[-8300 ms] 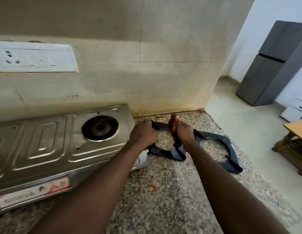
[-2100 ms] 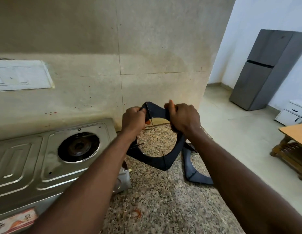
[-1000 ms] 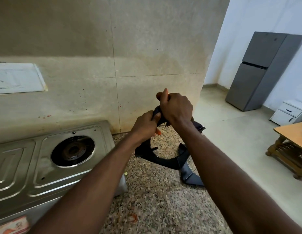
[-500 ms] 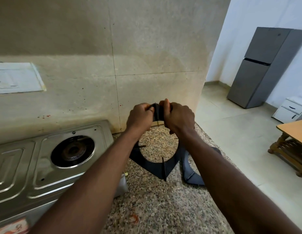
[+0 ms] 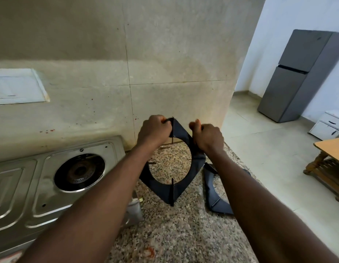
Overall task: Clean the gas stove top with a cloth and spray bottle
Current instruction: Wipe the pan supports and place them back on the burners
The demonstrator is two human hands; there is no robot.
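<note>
Both hands' grip closed, left hand and right hand, on pan support (no legible writing)

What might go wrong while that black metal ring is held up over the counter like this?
Both hands, left hand and right hand, grip only the top corner of the pan support, so it could slip and hit the granite counter or the second support lying beside it. Its prongs point inward and might scrape the fingers. It also hangs close to the stove edge.
</note>
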